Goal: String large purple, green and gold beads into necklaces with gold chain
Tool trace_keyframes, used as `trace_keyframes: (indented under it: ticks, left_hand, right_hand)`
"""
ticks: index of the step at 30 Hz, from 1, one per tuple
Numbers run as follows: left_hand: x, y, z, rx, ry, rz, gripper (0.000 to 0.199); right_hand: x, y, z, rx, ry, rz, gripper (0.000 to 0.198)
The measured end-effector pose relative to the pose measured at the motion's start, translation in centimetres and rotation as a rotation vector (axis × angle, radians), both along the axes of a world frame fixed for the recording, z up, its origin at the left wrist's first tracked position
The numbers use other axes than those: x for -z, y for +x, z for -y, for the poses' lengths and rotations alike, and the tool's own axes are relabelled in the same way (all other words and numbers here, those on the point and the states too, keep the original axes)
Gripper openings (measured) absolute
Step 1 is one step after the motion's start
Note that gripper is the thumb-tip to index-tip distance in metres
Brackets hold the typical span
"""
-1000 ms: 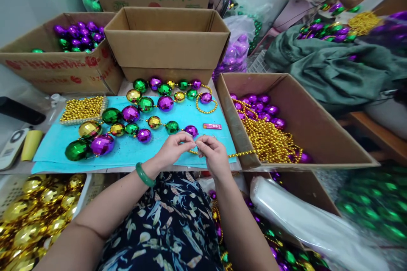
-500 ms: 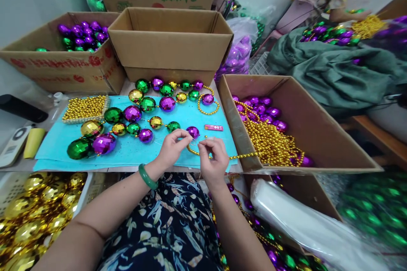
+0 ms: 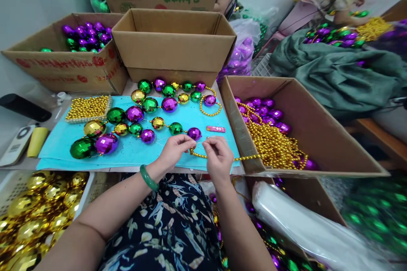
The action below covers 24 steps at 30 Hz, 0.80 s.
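Note:
My left hand (image 3: 176, 149), a green bangle on its wrist, pinches clear thread by the end of a gold bead chain (image 3: 199, 155). Just to its right, my right hand (image 3: 219, 156) closes thumb and finger on the thread too. From between my hands the chain runs right, over the edge of a cardboard box. Beyond my fingers lies a purple faceted ball (image 3: 194, 133), last in a string of green, gold and purple balls (image 3: 135, 114) across the blue cloth (image 3: 171, 161). A small pink packet (image 3: 216, 128) rests behind my right hand.
Gold chains (image 3: 273, 144) and purple balls fill the right box (image 3: 330, 135). Further boxes (image 3: 174, 53) stand behind the cloth. At left are a tray of gold beads (image 3: 88, 108), a yellow cone (image 3: 37, 142) and a basket of gold balls (image 3: 44, 207). Other people sit at the back.
My hands have moved slightly, with the thread now stretched between my fingertips. The whole view has shifted a little. Strings and boxes keep their places.

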<state>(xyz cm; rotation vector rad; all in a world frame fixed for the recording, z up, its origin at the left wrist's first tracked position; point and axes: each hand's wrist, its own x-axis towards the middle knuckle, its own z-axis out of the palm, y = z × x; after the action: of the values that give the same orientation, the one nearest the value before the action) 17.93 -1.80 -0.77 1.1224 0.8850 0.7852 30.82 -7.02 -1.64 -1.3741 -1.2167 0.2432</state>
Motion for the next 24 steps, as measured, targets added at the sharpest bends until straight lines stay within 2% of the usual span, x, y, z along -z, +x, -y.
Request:
trace_keyframes:
  ticks: [3, 6, 7, 9, 11, 13, 15, 17, 20, 24]
  left_hand:
    - [0.5, -1.2, -0.6, 0.050, 0.076, -0.117, 0.017]
    - [0.4, -2.9, -1.1, 0.078, 0.076, -0.179, 0.018]
    - [0.2, -3.4, -1.2, 0.080, 0.063, -0.168, 0.018]
    - [-0.5, -4.1, -1.1, 0.086, 0.039, -0.105, 0.019]
    - [-1.5, -4.1, -0.8, 0.094, 0.023, 0.004, 0.020]
    - [-2.8, -3.7, -0.4, 0.107, 0.015, 0.132, 0.020]
    - [-4.5, -3.2, -0.1, 0.112, 0.022, 0.248, 0.020]
    - [-6.6, -3.1, 0.1, 0.084, 0.074, 0.335, 0.019]
    - [-10.0, -3.9, -0.1, -0.037, 0.210, 0.421, 0.016]
    - [-14.1, -5.8, -0.6, -0.227, 0.342, 0.520, 0.012]
  right_hand:
    - [-0.3, 3.3, 0.0, 0.181, -0.017, -0.061, 0.012]
    - [0.0, 9.6, 1.6, 0.406, -0.083, -0.060, 0.011]
    - [0.4, 12.3, 2.3, 0.419, -0.164, -0.019, 0.010]
    - [1.7, 17.9, 3.4, 0.382, -0.465, 0.169, 0.003]
    - [3.1, 22.8, 3.7, 0.393, -0.754, 0.284, 0.016]
    - [4.0, 25.7, 3.1, 0.235, -0.929, 0.320, 0.024]
    - [4.0, 26.4, 2.1, 0.015, -1.065, 0.371, 0.029]
    - [3.4, 25.4, 1.1, -0.118, -1.207, 0.453, 0.034]
    - [2.7, 23.3, 0.2, -0.171, -1.285, 0.474, 0.036]
    - [2.9, 22.1, 0.1, -0.177, -1.317, 0.492, 0.029]
